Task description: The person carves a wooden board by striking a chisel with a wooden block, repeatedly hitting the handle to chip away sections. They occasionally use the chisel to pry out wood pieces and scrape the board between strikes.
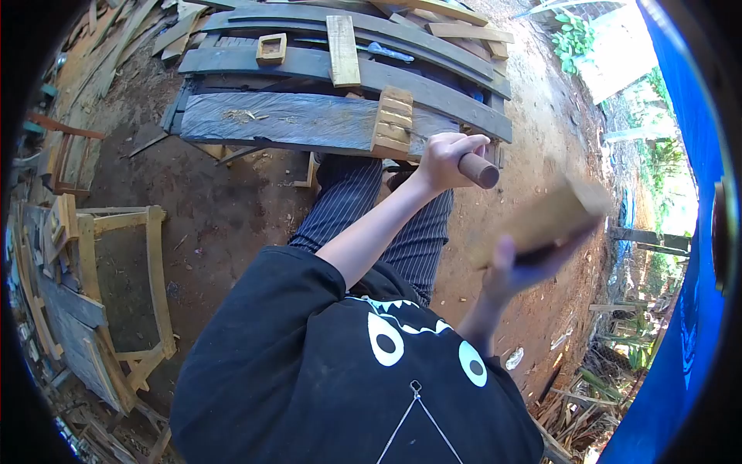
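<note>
My left hand [447, 161] is closed around a chisel, whose round brown handle [479, 171] points toward my right side. The chisel's blade reaches a wooden block [393, 124] with notches cut in its face, lying across the front plank of the bench. Off to the right, my right hand [514, 274] grips a thick block of wood [553, 220], raised and smeared by motion. How its fingers wrap the block is partly blurred.
The slatted bench [301, 116] holds a small hollowed block [271, 49], a pale board [342, 50] and a blue-handled tool [390, 52]. A wooden frame [158, 286] stands at left, near scrap wood [73, 309]. A blue tarp [680, 340] hangs at right.
</note>
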The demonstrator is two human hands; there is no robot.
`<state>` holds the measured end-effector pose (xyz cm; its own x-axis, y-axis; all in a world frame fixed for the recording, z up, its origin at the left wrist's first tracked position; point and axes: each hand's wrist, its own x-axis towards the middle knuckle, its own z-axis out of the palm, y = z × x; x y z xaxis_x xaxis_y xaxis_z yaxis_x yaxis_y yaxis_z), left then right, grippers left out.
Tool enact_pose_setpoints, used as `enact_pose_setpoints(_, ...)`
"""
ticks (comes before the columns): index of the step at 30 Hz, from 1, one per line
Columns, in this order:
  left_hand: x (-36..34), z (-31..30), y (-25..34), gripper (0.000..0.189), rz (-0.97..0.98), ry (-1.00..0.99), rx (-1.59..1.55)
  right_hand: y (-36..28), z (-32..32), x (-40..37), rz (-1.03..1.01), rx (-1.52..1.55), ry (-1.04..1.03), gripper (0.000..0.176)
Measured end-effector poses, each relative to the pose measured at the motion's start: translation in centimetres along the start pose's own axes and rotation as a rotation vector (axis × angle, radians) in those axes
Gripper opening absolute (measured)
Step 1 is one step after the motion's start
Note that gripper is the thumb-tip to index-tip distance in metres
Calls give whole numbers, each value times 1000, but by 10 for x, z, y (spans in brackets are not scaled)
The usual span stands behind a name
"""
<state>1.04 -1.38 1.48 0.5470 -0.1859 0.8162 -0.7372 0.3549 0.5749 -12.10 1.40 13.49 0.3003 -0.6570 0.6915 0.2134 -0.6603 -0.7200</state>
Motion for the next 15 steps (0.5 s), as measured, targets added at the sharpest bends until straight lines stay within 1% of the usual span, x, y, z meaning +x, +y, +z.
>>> enact_pose_setpoints(2,1,0,0,24,5,21,22,31,-19,-16,-9,-109,-124,98)
enact_pose_setpoints(3,1,0,0,25,8,34,34,38,-8,-22,84,-309,-163,98)
enact_pose_setpoints(4,-1,2,-4,28,7,37,36,29,10,-16,89,-460,-236,97)
enact_pose_setpoints(5,-6,4,-10,31,6,36,34,8,11,-13,402,-519,-297,98)
enact_pose_setpoints(7,3,1,-8,34,-3,40,39,2,7,-2,287,-454,-333,99)
enact_pose_setpoints(9,6,-2,3,34,-43,30,34,2,6,-3,151,-141,-107,101)
enact_pose_setpoints(10,2,-1,-2,29,-27,19,29,8,6,-6,113,-112,-77,102)
enact_pose_setpoints(11,1,-1,-3,30,-24,22,26,13,5,-9,74,-83,-47,103)
enact_pose_setpoints(13,-1,1,-4,33,-21,26,12,22,10,-17,103,-346,-162,104)
enact_pose_setpoints(14,-9,5,-18,34,4,10,22,22,14,-18,125,-506,-237,105)
enact_pose_setpoints(15,-10,6,-16,34,-12,-8,33,16,12,-16,188,-552,-309,106)
